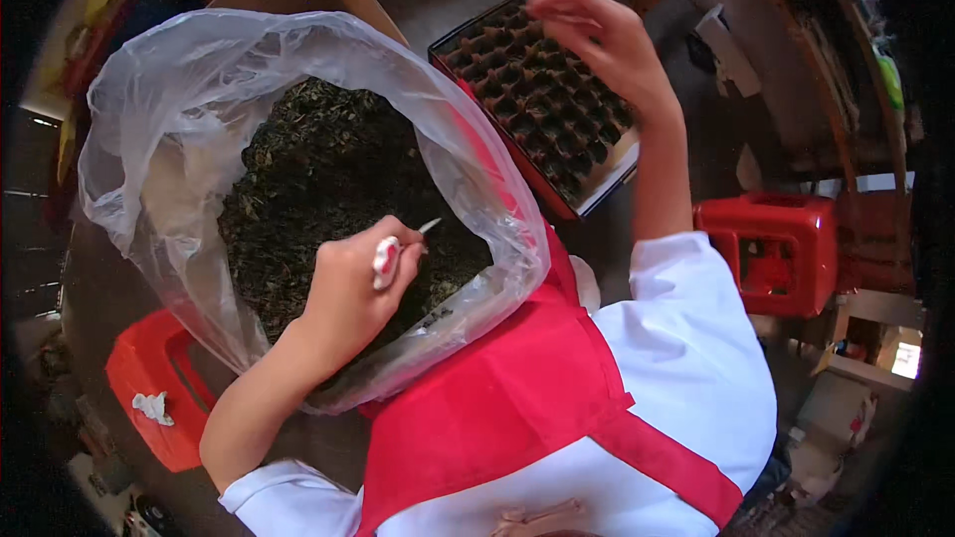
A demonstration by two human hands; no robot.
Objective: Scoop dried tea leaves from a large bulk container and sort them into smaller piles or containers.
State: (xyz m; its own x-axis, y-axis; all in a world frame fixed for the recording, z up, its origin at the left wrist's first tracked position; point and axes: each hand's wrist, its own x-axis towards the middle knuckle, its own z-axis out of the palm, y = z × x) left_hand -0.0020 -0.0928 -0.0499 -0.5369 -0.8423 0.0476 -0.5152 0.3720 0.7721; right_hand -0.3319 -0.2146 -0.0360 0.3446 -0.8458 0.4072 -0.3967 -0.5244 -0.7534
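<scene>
Left hand [350,283] is clamped on a small white and red tool [390,257], held over the dark loose leaves [318,179] in the big clear plastic bag [179,109] on the left. Right hand [597,35] has fingertips pinched together above the dark cell tray [542,104], far right. Red stool [781,249] sits right.

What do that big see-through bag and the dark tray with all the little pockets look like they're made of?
The bag looks like thin, soft plastic film: clear, glossy and wrinkled, with its dark loose fill showing through. The tray under the right hand seems to be thin moulded plastic, dark and matte, pressed into a grid of small cells, though pressed fibre can't be ruled out.
</scene>
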